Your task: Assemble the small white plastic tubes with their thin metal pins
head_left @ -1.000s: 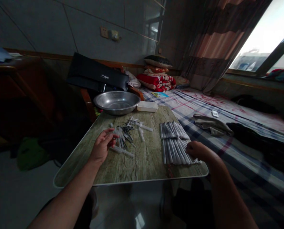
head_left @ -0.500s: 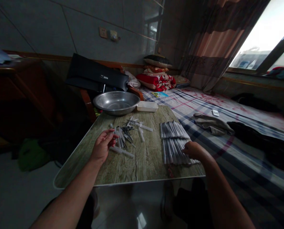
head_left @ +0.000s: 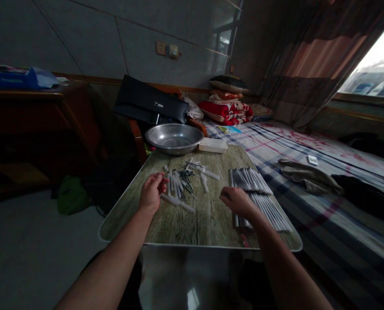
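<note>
My left hand is over the left part of a wood-patterned table. Its thumb and fingers are pinched together at the near edge of a loose pile of clear tubes and dark thin refills; what they pinch is too small to name. My right hand hovers with curled fingers by the near left corner of two neat rows of assembled pens, partly covering the closest ones. One clear tube lies on the table between my hands.
A steel bowl and a shallow white tray stand at the table's far edge. A black flat case leans behind them. A bed with folded blankets and a cloth runs along the right. Left is a dark wooden desk.
My right hand has moved left, from the near right end of the pen rows to their left corner. The view has turned left. My left hand stays pinched at the pile.
</note>
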{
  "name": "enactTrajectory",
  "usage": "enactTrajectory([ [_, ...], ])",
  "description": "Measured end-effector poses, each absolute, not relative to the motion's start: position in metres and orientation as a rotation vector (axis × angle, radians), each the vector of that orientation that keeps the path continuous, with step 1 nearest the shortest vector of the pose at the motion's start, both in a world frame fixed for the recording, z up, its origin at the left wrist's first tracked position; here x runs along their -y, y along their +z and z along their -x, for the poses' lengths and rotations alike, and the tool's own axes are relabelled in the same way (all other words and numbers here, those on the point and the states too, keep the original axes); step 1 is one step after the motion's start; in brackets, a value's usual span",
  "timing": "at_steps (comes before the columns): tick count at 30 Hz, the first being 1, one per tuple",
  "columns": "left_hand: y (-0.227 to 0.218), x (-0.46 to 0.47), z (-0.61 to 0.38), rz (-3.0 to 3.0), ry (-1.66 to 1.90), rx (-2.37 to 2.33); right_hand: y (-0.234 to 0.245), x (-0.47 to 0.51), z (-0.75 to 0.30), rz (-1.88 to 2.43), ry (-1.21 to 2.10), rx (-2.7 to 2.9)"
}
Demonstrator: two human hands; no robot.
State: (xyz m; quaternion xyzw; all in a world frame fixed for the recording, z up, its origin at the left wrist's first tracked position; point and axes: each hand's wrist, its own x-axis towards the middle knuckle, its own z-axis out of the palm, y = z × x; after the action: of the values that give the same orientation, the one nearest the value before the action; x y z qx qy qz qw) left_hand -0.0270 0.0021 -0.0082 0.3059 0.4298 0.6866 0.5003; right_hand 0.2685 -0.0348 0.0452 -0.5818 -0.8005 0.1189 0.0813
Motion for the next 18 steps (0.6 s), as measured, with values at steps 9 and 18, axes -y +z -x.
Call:
enactTrajectory([
  [9,-0.008,0.001,0.031,-0.729,1.642,-1.034,0.008,0.017,-0.213,1.841,0.221,2.433],
  [18,-0.008,0.003,0.031,-0.740,1.602,-1.046,-0.009,0.002,-0.206,1.952,0.284,2.354],
])
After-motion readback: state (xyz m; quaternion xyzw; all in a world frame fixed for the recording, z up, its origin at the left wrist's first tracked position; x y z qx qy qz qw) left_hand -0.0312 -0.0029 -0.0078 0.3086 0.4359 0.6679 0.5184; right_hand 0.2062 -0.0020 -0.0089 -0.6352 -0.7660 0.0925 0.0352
